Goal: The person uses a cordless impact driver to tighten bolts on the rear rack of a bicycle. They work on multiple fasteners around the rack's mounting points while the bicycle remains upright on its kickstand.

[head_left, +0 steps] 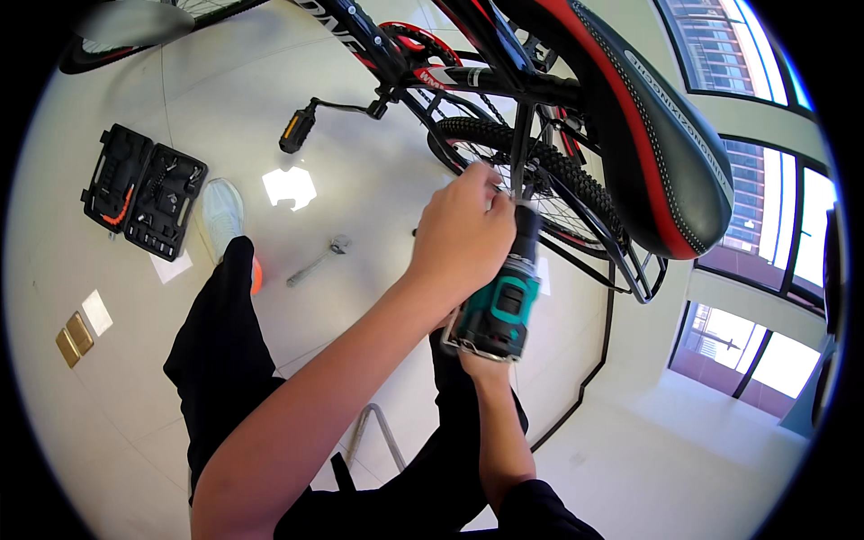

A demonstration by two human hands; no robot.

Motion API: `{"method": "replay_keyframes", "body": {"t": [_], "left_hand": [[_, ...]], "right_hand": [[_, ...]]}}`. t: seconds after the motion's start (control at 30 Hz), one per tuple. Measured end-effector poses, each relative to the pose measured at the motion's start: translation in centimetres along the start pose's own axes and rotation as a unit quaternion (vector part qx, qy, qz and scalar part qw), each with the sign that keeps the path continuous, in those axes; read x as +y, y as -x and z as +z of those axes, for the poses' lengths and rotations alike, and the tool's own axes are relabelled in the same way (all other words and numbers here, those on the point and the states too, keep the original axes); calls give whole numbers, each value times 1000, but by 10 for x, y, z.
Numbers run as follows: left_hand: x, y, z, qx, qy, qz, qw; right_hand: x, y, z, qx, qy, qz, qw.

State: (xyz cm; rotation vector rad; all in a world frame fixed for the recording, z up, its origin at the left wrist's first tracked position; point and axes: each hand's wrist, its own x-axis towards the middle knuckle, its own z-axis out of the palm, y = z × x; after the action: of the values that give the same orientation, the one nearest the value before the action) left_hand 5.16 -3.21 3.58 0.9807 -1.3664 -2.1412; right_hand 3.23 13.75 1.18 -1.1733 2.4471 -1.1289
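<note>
A green and black cordless drill (509,310) is in my right hand (483,367), which wraps round its grip beneath the body; most of those fingers are hidden. The drill's front end points away from me, toward the rear wheel hub of a black and red bicycle (468,81). Beside the drill's nose, my left hand (468,225) is closed, its fingers curled close to the hub and frame stays. What those fingers pinch is hidden. The rear wheel (576,180) has a knobby black tyre. Above it, a black and red saddle (661,135) fills the upper right.
An open black tool case (144,189) lies on the floor at left, near my shoe (222,211). A wrench (317,261) rests on the pale tiles (117,396). The bicycle's pedal (297,130) sticks out at upper left. A gold-coloured flat object (75,339) lies far left. Windows (747,207) line the right.
</note>
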Motion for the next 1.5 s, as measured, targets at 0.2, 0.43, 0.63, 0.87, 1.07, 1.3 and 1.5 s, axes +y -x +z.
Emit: {"method": "replay_keyframes", "body": {"t": [0.2,0.43,0.63,0.87,1.07,1.3,1.5], "left_hand": [[29,-22,28,-42,336,-43,940],[30,-54,24,-202,301,-17,932],[32,-66,30,-207,283,-16,936],[31,-56,15,-207,221,-66,951],[19,-33,-34,18,111,-143,983],[-5,-1,-33,32,-79,-150,985],[-40,20,-28,-55,32,-308,949]], "right_hand": [[11,14,6,-44,-91,296,950],[9,-2,4,-134,-68,312,938],[-3,-36,-5,-146,-68,230,960],[3,-47,-8,-120,-98,286,945],[-8,-60,-5,-100,-151,323,929],[-24,-47,4,-45,-305,359,881],[-36,-41,12,-3,-308,292,906]]}}
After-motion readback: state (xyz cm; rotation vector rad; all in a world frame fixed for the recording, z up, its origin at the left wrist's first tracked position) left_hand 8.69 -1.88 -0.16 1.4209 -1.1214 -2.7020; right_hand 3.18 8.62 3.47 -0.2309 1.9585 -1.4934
